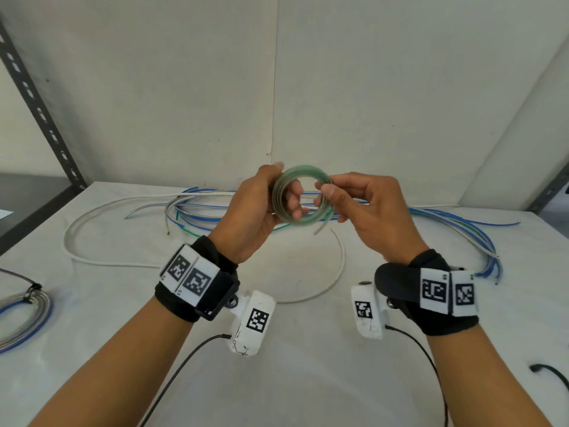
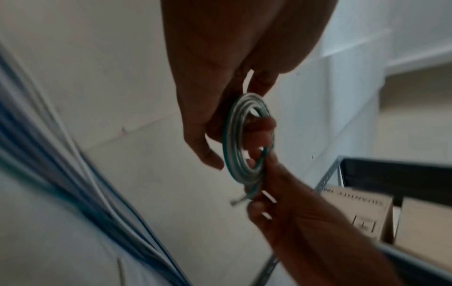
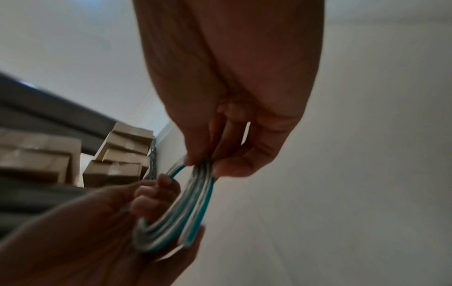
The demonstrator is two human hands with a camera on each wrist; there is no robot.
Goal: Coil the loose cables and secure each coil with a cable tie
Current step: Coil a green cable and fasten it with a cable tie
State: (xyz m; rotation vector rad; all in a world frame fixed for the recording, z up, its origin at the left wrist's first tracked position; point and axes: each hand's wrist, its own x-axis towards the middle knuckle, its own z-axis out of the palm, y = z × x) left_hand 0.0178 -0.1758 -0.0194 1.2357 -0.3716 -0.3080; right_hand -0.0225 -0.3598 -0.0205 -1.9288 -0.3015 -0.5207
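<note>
Your left hand [image 1: 258, 211] clenches one side of the small green-and-clear wire coil [image 1: 300, 195], fingers through its centre; your right hand [image 1: 363, 208] pinches the opposite rim, nearer the free tail end [image 1: 321, 227]. The coil is held upright above the white bench [image 1: 308, 380], untied; loose blue and white cables [image 1: 455, 223] lie beyond.

Both forearms raised side by side, left hand [image 1: 258, 211] fingers curled in a closed grip, right hand [image 1: 366, 208] thumb and fingers pinched together, black wristbands [image 1: 431, 291] on both wrists
</note>
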